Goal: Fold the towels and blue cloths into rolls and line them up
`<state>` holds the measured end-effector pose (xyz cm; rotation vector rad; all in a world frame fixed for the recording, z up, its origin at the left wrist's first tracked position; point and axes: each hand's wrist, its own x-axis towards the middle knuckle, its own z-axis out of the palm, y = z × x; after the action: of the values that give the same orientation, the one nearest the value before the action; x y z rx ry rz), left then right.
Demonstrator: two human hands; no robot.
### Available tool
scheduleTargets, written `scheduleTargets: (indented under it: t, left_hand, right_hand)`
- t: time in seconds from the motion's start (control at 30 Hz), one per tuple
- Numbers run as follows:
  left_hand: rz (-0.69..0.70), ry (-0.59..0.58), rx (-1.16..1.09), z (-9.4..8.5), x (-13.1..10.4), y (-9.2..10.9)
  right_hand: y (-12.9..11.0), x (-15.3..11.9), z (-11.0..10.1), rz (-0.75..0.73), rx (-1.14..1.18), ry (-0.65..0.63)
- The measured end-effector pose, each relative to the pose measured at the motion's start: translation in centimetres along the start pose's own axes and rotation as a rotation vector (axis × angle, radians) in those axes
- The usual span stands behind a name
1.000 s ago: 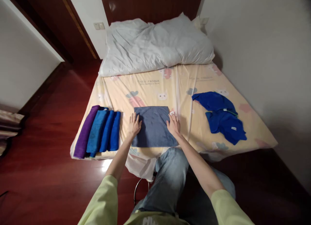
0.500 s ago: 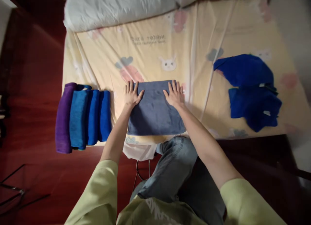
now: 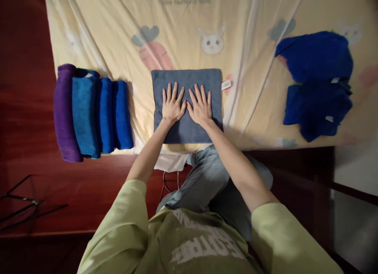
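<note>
At the far left, on the dark red floor [image 3: 109, 183], a thin black metal frame [image 3: 35, 203] lies well apart from the bed. Along the bed's near edge come four bundles side by side, each long and narrow, running away from the person: a purple towel [image 3: 66, 116], a lighter blue towel [image 3: 85, 116] just beside it, then a deep blue towel [image 3: 106, 118] and a second deep blue towel [image 3: 123, 118]. Next, past a strip of the yellow sheet [image 3: 141, 92] with its carrot print [image 3: 156, 55], lies a grey-blue cloth [image 3: 189, 130], spread flat and roughly square near the edge. On its left half rests the left hand [image 3: 172, 108], palm down, fingers spread. Just beside it the right hand [image 3: 201, 109] lies the same way, the two thumb tips so near that I cannot tell whether they touch. Beyond them a rabbit print [image 3: 212, 42] shows on the sheet, and a white tag [image 3: 226, 84] sticks out from the cloth's right side. Well off to the right, two loose blue cloths lie rumpled, an upper cloth [image 3: 320, 55] and a lower cloth [image 3: 317, 108], which touch each other.
</note>
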<state>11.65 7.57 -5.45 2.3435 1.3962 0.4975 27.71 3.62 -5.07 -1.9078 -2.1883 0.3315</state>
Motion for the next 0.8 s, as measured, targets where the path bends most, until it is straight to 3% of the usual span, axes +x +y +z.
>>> scheduleTargets:
  t: [0.13,0.27,0.37,0.43,0.6,0.7,0.8]
  left_hand:
    - [0.007,-0.020,0.001,-1.5,-1.5,0.1]
    - [0.021,-0.070,0.006,-3.7,-7.2,0.2]
    - [-0.014,-0.090,-0.005,-4.2,-10.8,0.1]
    - [-0.033,-0.081,-0.009,-4.0,-11.6,-0.1]
    - [-0.021,-0.047,0.012,-3.4,-10.8,-0.4]
    - [-0.009,-0.055,0.030,-4.0,-11.3,-0.1]
    - [0.036,-0.081,0.034,-4.7,-13.5,0.1]
  right_hand:
    - [0.8,-1.2,-1.6,-0.031,0.033,-0.064]
    - [2.5,-5.6,-3.5,-0.054,0.070,-0.111]
    - [3.6,-7.7,-3.8,-0.058,0.083,-0.131]
    - [4.0,-7.8,-3.7,-0.056,0.083,-0.132]
    - [3.2,-7.2,-3.3,-0.050,0.066,-0.106]
    - [2.4,-8.4,-3.4,-0.012,0.076,-0.064]
    - [2.7,-10.8,-3.5,0.011,0.156,-0.067]
